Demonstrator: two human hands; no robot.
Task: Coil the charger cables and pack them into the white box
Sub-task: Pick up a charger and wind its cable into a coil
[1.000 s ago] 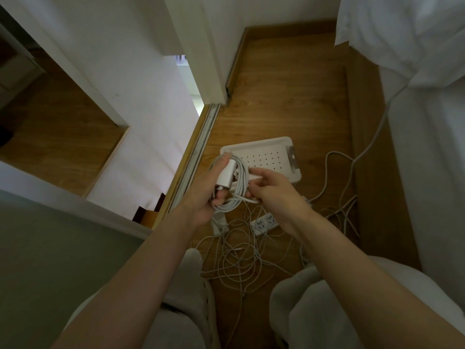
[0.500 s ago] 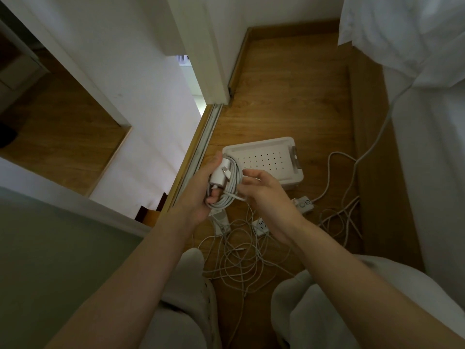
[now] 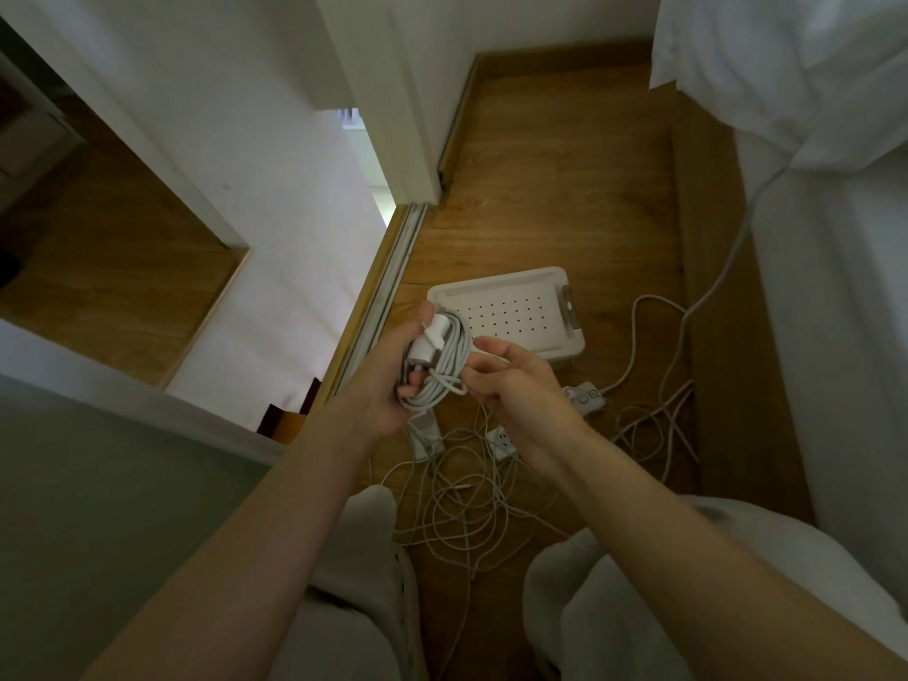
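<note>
Coiled cable [image 3: 439,371] with one white charger brick [image 3: 423,352] tucked in it: held up over the floor, clamped in our left hand [image 3: 388,385], thumb on top, fingers curled under. Right hand [image 3: 516,385] sits at 3 o'clock of the coil, fingers half curled, tips at the coil's loose loop. We cannot tell whether they pinch it.

White box [image 3: 511,312] is at 1 o'clock of the coil, flat on the wood floor [image 3: 540,189], dotted top up, one grey latch [image 3: 568,307] on its 3 o'clock end. Its near-left corner is hidden behind the coil.

Edges:
- Sliding door track [image 3: 393,282] runs past the box at 9 o'clock, close to it.
- Wooden bed frame [image 3: 707,287] at 3 o'clock, with a bare strip of floor between it and the box.
- Open floor at 12 o'clock, up to the skirting.

Counts on the floor:
- One tangle of loose cables [image 3: 457,498] at 6 o'clock, between our knees. Strand count is not readable.
- One power strip [image 3: 501,442].
- One white adapter [image 3: 423,432], under our left hand.
- One inline switch [image 3: 584,398], its cord [image 3: 737,228] climbing at 2 o'clock to the bedding.
</note>
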